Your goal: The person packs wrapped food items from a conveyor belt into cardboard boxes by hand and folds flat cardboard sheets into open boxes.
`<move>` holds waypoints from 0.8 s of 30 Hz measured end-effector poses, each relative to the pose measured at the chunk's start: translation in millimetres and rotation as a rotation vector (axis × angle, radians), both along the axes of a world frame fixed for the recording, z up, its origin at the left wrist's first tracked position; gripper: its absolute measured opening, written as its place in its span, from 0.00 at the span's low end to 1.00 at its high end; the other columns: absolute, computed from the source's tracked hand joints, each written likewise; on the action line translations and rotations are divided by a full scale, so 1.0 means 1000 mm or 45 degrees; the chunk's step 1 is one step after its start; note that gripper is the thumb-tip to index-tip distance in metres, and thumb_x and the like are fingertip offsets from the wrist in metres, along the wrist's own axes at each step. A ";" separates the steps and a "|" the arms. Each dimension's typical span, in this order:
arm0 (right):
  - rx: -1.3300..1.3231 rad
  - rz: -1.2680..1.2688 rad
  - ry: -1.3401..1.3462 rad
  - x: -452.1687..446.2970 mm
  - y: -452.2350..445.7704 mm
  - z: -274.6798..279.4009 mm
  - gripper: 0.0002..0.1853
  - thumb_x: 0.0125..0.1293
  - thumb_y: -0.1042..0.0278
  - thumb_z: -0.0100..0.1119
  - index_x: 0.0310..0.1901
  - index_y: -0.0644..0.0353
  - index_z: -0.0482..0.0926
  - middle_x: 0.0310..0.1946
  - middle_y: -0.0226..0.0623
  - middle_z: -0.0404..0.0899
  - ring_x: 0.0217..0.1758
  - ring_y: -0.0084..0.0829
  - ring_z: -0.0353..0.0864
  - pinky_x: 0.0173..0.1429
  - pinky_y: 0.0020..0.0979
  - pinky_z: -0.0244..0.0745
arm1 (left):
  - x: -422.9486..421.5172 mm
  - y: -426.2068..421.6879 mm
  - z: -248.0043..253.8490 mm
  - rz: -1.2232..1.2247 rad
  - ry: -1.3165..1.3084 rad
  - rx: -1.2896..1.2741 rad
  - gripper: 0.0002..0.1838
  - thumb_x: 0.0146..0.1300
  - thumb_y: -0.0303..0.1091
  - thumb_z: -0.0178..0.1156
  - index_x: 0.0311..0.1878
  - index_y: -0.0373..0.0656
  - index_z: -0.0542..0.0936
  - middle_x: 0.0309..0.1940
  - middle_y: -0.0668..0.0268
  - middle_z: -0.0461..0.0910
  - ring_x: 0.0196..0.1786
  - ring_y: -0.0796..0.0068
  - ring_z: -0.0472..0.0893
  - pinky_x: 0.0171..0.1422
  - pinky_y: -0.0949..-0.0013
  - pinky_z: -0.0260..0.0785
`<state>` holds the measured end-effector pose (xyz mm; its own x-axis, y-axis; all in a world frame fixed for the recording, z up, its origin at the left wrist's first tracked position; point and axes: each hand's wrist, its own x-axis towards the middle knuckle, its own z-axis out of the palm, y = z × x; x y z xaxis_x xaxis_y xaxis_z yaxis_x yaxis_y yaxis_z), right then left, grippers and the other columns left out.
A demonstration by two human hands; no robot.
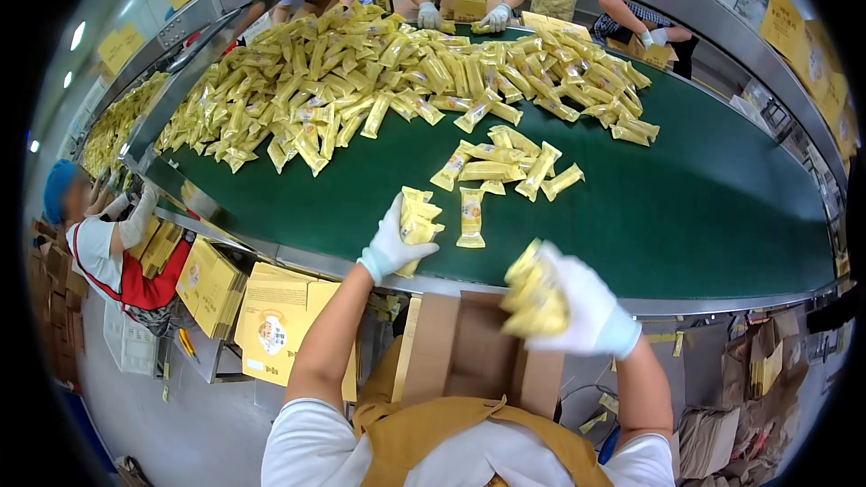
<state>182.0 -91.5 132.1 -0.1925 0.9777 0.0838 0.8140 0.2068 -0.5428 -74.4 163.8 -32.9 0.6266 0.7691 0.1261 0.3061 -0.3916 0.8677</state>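
My left hand (393, 242), in a white glove, is closed round several yellow packets (418, 221) at the near edge of the green belt (686, 207). Over the right side of an open cardboard box (475, 347), my right hand (582, 302) grips another bunch of yellow packets (534, 293), blurred by motion. The part of the box interior that shows is bare cardboard. A single packet (471, 217) lies on the belt between my hands, with a small group of packets (505, 162) just beyond it.
A large heap of packets (352, 72) covers the belt's far left. Co-workers' gloved hands (428, 16) are across the belt. A person in a blue cap (108, 234) works at the left. Flat yellow cartons (280, 320) stand left of the box. A metal rail (722, 305) edges the belt.
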 end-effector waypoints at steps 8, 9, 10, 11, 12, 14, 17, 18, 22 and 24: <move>-0.267 0.285 -0.798 -0.120 -0.010 -0.123 0.38 0.46 0.56 0.76 0.59 0.65 0.75 0.41 0.42 0.81 0.44 0.39 0.82 0.50 0.43 0.72 | 0.004 -0.097 0.053 -0.471 -0.575 -1.147 0.48 0.58 0.49 0.73 0.77 0.44 0.62 0.62 0.64 0.74 0.60 0.71 0.78 0.62 0.62 0.75; -0.478 0.366 -0.805 -0.125 0.000 -0.110 0.36 0.47 0.55 0.76 0.57 0.63 0.77 0.43 0.43 0.82 0.47 0.41 0.83 0.52 0.43 0.72 | 0.016 -0.102 0.055 -0.438 -0.472 -1.319 0.49 0.56 0.52 0.74 0.76 0.45 0.63 0.60 0.65 0.75 0.59 0.71 0.79 0.62 0.62 0.76; -0.689 0.461 -0.784 -0.124 0.011 -0.094 0.33 0.48 0.53 0.75 0.56 0.61 0.80 0.45 0.43 0.83 0.49 0.42 0.83 0.53 0.42 0.72 | 0.019 -0.114 0.088 -0.324 -0.346 -1.663 0.52 0.53 0.54 0.76 0.77 0.45 0.62 0.58 0.65 0.77 0.58 0.70 0.80 0.62 0.62 0.76; -0.800 0.445 -0.693 -0.117 0.012 -0.088 0.35 0.50 0.54 0.75 0.59 0.62 0.78 0.50 0.44 0.82 0.53 0.43 0.83 0.54 0.42 0.74 | 0.019 -0.125 0.090 -0.569 -0.299 -1.314 0.54 0.49 0.56 0.78 0.76 0.43 0.62 0.57 0.63 0.78 0.56 0.67 0.81 0.61 0.62 0.75; -0.902 0.445 -0.591 -0.114 0.009 -0.086 0.36 0.53 0.54 0.75 0.62 0.63 0.77 0.56 0.44 0.82 0.57 0.43 0.82 0.55 0.43 0.75 | 0.020 -0.137 0.093 -0.748 -0.268 -0.902 0.57 0.46 0.57 0.79 0.74 0.41 0.62 0.56 0.61 0.78 0.55 0.64 0.81 0.61 0.62 0.75; -1.113 0.460 -0.575 -0.115 0.005 -0.102 0.45 0.50 0.45 0.75 0.66 0.63 0.72 0.66 0.47 0.74 0.67 0.44 0.73 0.66 0.44 0.69 | 0.023 -0.154 0.098 -0.842 -0.228 -0.204 0.58 0.43 0.59 0.80 0.72 0.36 0.63 0.55 0.56 0.78 0.54 0.59 0.80 0.61 0.59 0.73; -1.152 0.550 -0.522 -0.123 -0.009 -0.131 0.49 0.50 0.43 0.73 0.70 0.61 0.67 0.71 0.46 0.67 0.73 0.44 0.64 0.72 0.44 0.61 | 0.028 -0.168 0.081 -0.730 0.064 0.604 0.67 0.36 0.53 0.83 0.74 0.27 0.56 0.57 0.48 0.73 0.60 0.48 0.74 0.70 0.48 0.63; -1.158 0.574 -0.506 -0.125 -0.012 -0.140 0.50 0.50 0.42 0.72 0.71 0.60 0.66 0.72 0.46 0.65 0.75 0.43 0.62 0.74 0.44 0.59 | 0.032 -0.171 0.074 -0.707 0.077 0.745 0.64 0.37 0.52 0.82 0.73 0.27 0.58 0.56 0.48 0.73 0.60 0.47 0.73 0.69 0.46 0.63; -1.120 0.610 -0.434 -0.128 -0.021 -0.167 0.54 0.50 0.39 0.70 0.76 0.57 0.60 0.79 0.44 0.55 0.83 0.43 0.50 0.82 0.45 0.49 | 0.036 -0.186 0.059 -0.504 0.260 1.007 0.52 0.43 0.50 0.77 0.68 0.29 0.68 0.55 0.51 0.72 0.60 0.49 0.72 0.66 0.43 0.61; -1.033 0.461 -0.497 -0.129 -0.029 -0.176 0.51 0.55 0.41 0.66 0.78 0.53 0.59 0.82 0.41 0.51 0.85 0.41 0.47 0.84 0.43 0.47 | 0.039 -0.193 0.059 -0.377 0.394 1.049 0.51 0.44 0.51 0.77 0.68 0.30 0.68 0.55 0.52 0.72 0.60 0.50 0.71 0.66 0.44 0.60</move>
<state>53.4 -120.4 -44.1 -0.3648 0.5861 -0.7235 0.9277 0.1622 -0.3363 -35.7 -29.2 26.5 0.8801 0.3144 0.3558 0.2667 -0.9473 0.1775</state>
